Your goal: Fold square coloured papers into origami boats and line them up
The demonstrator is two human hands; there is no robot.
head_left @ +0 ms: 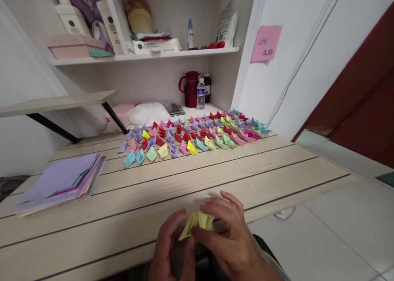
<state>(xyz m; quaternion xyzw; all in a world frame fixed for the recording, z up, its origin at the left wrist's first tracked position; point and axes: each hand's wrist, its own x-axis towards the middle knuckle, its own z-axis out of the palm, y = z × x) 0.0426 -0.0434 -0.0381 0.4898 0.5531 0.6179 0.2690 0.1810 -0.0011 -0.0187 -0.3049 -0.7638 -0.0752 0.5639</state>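
A small pale-yellow folded paper boat [197, 224] is held just over the table's front edge. My right hand [231, 233] grips it, with the thumb on its near side and fingers along the top. At its left end, my left hand [172, 244] has thumb and index finger closed around the paper. Beyond both hands, several rows of paper boats [172, 150] in red, purple, pink, green, blue and yellow stand across the back of the wooden table [147, 194].
To the left lies a stack of coloured paper sheets [61, 178]. A small raised shelf [58, 103] stands at the back left. Behind the boats are a dark red jug [191, 90] and a water bottle [200, 94]. A pink note [266, 43] sticks to the cabinet's side.
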